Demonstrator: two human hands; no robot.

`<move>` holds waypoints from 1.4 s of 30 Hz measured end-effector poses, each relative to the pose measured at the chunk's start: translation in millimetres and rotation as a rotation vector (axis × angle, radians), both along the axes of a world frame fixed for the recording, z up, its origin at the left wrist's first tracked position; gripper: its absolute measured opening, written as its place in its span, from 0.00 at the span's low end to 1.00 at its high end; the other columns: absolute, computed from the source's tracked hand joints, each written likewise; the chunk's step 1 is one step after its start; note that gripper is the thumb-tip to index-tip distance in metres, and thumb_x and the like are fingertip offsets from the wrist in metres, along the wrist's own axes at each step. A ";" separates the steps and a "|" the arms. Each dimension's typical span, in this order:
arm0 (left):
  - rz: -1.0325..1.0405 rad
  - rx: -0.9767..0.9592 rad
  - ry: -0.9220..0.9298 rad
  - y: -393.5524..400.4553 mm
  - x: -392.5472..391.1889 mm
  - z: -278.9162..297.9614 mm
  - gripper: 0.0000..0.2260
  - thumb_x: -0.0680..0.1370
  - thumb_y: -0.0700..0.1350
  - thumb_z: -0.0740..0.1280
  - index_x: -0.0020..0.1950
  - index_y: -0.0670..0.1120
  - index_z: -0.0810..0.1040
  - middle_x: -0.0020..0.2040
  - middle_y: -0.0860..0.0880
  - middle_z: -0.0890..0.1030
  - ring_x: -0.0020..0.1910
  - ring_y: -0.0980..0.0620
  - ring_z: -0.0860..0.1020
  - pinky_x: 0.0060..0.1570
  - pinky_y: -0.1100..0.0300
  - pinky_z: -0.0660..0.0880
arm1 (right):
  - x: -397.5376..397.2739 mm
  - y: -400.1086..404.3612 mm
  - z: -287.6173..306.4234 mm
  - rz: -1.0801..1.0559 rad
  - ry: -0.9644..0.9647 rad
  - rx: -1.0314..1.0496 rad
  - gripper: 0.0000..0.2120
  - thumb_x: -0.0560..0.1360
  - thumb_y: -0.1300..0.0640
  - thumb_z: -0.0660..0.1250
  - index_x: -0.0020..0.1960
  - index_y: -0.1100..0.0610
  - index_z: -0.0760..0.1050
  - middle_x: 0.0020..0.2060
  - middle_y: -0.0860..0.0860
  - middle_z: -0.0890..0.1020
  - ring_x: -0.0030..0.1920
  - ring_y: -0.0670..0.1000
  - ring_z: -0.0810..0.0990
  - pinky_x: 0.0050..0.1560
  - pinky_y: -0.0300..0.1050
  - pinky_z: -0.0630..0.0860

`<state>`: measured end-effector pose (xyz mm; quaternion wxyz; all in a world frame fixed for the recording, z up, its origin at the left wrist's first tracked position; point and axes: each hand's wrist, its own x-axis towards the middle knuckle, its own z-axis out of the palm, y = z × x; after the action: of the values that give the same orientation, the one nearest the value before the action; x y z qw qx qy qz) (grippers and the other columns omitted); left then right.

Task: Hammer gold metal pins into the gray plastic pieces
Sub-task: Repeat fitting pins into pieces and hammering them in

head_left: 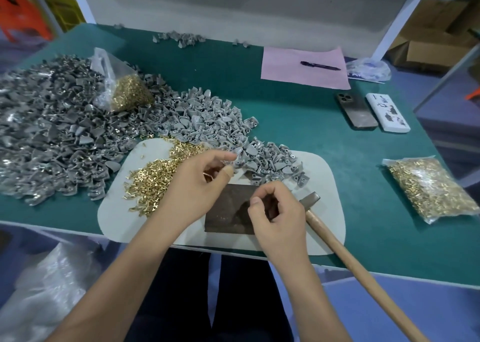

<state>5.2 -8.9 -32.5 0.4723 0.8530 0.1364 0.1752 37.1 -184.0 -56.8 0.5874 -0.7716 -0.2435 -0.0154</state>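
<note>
Reaching into the gray pieces, left hand pinches one; right hand curled over the metal block, its hold hidden; hammer beside.

pins left on mat | block centre | hammer right

Green work table bearing a pale mat. Gray plastic pieces lying heaped beside loose gold pins. Left hand pinching a gray piece; right hand hovering curled over a dark metal block. Wooden-handled hammer resting beside it.
</note>
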 end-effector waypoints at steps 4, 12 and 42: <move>-0.037 -0.067 0.010 -5.5 -18.9 -1.1 0.05 0.78 0.51 0.71 0.53 0.59 0.79 0.48 0.62 0.82 0.52 0.61 0.81 0.51 0.61 0.76 | 0.1 -0.3 0.3 -0.001 0.018 0.013 0.02 0.73 0.57 0.66 0.42 0.52 0.74 0.35 0.50 0.77 0.35 0.51 0.74 0.35 0.46 0.71; -0.036 -0.013 0.027 -27.2 -47.8 0.3 0.11 0.77 0.47 0.72 0.57 0.60 0.79 0.45 0.62 0.82 0.42 0.57 0.78 0.40 0.72 0.70 | 7.1 -3.6 6.4 0.009 0.023 0.025 0.04 0.75 0.60 0.71 0.44 0.51 0.81 0.37 0.48 0.80 0.37 0.50 0.76 0.39 0.42 0.73; -0.052 0.407 -0.014 -31.7 -44.2 -6.5 0.07 0.74 0.47 0.73 0.51 0.54 0.85 0.49 0.62 0.81 0.52 0.55 0.74 0.45 0.54 0.76 | -5.7 -21.1 8.2 -0.089 -0.022 -0.085 0.09 0.76 0.61 0.70 0.42 0.48 0.76 0.37 0.46 0.79 0.35 0.49 0.73 0.38 0.38 0.68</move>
<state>-39.1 -40.6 -39.0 0.2953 0.9330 0.0727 0.1926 31.4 -205.1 -48.6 0.5501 -0.8058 -0.2156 -0.0395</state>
